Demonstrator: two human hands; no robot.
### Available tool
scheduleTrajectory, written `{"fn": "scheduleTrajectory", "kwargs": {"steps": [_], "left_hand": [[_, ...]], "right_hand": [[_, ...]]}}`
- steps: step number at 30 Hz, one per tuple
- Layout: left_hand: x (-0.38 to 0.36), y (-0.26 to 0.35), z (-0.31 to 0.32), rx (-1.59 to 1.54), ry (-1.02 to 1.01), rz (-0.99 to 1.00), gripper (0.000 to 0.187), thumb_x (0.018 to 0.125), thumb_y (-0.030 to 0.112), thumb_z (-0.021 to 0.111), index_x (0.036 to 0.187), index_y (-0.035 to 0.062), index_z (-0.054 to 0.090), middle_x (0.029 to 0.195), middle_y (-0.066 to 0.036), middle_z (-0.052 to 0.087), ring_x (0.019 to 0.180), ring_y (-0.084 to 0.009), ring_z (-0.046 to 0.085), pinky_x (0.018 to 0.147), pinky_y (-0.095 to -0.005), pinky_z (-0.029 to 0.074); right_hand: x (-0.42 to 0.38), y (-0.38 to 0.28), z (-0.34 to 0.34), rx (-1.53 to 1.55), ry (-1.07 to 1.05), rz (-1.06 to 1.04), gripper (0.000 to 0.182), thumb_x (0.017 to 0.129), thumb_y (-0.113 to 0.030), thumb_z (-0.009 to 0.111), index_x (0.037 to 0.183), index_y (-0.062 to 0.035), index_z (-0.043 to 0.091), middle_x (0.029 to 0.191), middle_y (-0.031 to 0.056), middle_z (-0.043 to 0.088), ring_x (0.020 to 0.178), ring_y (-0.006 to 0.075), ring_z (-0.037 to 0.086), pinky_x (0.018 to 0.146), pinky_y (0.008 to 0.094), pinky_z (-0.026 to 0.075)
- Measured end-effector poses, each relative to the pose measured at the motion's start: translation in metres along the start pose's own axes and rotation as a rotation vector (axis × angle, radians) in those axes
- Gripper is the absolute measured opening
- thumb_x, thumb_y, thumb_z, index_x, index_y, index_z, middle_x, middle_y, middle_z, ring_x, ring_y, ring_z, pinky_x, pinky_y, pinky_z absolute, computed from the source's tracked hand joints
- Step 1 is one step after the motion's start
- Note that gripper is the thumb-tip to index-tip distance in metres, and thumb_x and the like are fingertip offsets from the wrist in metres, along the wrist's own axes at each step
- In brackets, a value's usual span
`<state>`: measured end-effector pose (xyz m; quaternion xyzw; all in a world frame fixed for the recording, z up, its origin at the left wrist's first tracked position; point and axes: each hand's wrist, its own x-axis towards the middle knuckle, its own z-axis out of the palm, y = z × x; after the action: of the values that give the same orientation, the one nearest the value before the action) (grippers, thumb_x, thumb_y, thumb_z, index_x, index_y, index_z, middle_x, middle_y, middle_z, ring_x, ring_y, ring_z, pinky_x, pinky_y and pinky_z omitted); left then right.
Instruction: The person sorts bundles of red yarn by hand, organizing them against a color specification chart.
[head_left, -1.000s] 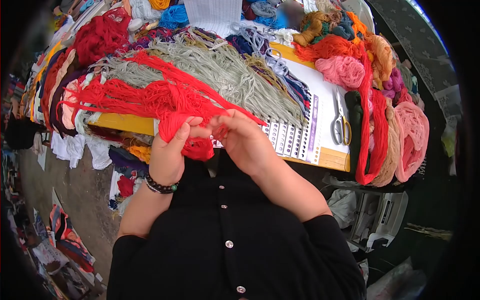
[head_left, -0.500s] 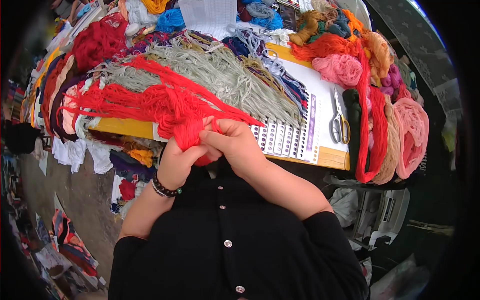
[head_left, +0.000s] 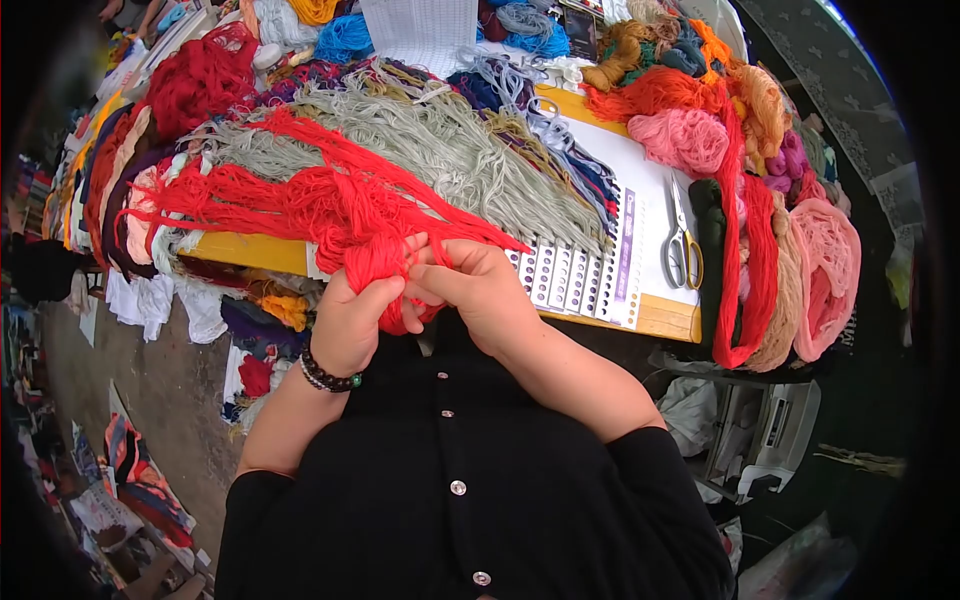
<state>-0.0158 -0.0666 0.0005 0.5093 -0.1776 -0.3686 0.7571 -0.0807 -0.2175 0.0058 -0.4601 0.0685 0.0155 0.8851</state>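
Note:
A bundle of bright red yarn point(head_left: 372, 257) is gripped in my left hand point(head_left: 347, 318), with the thumb pressed along its lower side. My right hand point(head_left: 472, 285) pinches red strands at the bundle's right side, fingers bent and touching those of the left. Loose red yarn trails from the bundle leftward over the table and up over a spread of grey-green thread point(head_left: 420, 130). Under that thread's lower right end lie white cards with punched holes point(head_left: 560, 278). Parts of the fingers are hidden behind the yarn.
Scissors point(head_left: 682, 250) with grey and yellow handles lie on white card to the right. Red, tan and pink skeins point(head_left: 825, 275) hang over the table's right edge. Dark red yarn point(head_left: 205, 85) is heaped at the left. A printed sheet point(head_left: 420, 35) stands at the back.
The red bundle has turned slightly in my left hand, and its lower part shows more between the hands. My right fingers have shifted a little, drawing a red strand slightly to the right.

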Motion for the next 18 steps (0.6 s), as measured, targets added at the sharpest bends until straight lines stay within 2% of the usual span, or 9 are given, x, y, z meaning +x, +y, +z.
{"fn": "scheduleTrajectory", "kwargs": {"steps": [4, 9, 16, 18], "left_hand": [[0.002, -0.008, 0.003, 0.075, 0.051, 0.069, 0.036, 0.089, 0.003, 0.044, 0.124, -0.0025, 0.051, 0.115, -0.011, 0.058, 0.085, -0.0137, 0.059, 0.058, -0.0231, 0.05], [0.0, -0.002, 0.01, 0.256, 0.052, 0.035, 0.038, 0.089, 0.006, 0.046, 0.125, -0.0045, 0.048, 0.095, -0.008, 0.062, 0.07, -0.0124, 0.058, 0.051, -0.021, 0.046], [0.003, -0.006, 0.012, 0.184, 0.112, 0.037, 0.029, 0.093, 0.012, 0.047, 0.118, -0.0034, 0.054, 0.094, -0.009, 0.061, 0.067, -0.0127, 0.058, 0.051, -0.0214, 0.046], [0.005, -0.008, 0.016, 0.141, 0.156, 0.103, 0.026, 0.094, 0.014, 0.048, 0.113, -0.0027, 0.056, 0.092, -0.008, 0.062, 0.067, -0.0121, 0.058, 0.052, -0.0216, 0.046]], "right_hand": [[0.0, 0.0, -0.001, -0.034, 0.008, 0.005, 0.015, 0.086, -0.005, 0.057, 0.071, 0.0002, 0.054, 0.06, 0.0028, 0.049, 0.055, 0.0177, 0.059, 0.053, 0.0274, 0.044], [0.0, 0.002, -0.005, -0.038, 0.03, 0.027, 0.015, 0.085, -0.004, 0.058, 0.071, -0.0004, 0.055, 0.06, 0.0031, 0.051, 0.054, 0.018, 0.059, 0.054, 0.0281, 0.045], [-0.003, 0.004, -0.005, 0.047, 0.057, 0.007, 0.006, 0.085, -0.003, 0.058, 0.082, 0.0014, 0.06, 0.068, 0.0061, 0.058, 0.057, 0.0184, 0.059, 0.055, 0.0284, 0.047], [-0.004, 0.002, -0.007, 0.063, 0.047, 0.003, 0.005, 0.085, -0.003, 0.058, 0.082, 0.0014, 0.06, 0.069, 0.0066, 0.059, 0.058, 0.0179, 0.059, 0.055, 0.0281, 0.047]]}}
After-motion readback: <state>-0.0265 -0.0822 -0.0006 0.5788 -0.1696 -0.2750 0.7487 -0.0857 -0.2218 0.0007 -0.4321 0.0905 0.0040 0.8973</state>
